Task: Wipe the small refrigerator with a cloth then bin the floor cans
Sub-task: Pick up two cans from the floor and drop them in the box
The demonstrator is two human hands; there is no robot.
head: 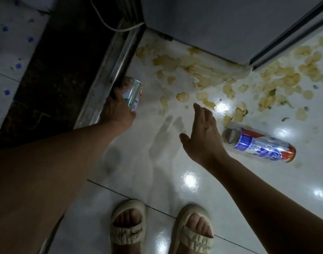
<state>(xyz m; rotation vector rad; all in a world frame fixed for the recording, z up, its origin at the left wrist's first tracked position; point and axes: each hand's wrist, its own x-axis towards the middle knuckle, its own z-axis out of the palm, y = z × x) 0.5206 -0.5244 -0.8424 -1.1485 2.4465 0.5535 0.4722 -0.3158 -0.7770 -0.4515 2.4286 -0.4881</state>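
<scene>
My left hand [116,109] grips the green can [134,95] left of the refrigerator [202,24], ready for binning; my right hand [202,136], fingers spread and empty, reaches toward the blue can [258,143].

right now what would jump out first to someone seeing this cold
The yellowish spill splattered across the white floor tiles below the grey refrigerator catches the eye first. Next is the blue, red and silver can lying on its side at the right, just beyond the open right hand. At the left, the left hand has its grip around a green and white can beside the metal door track.
</scene>
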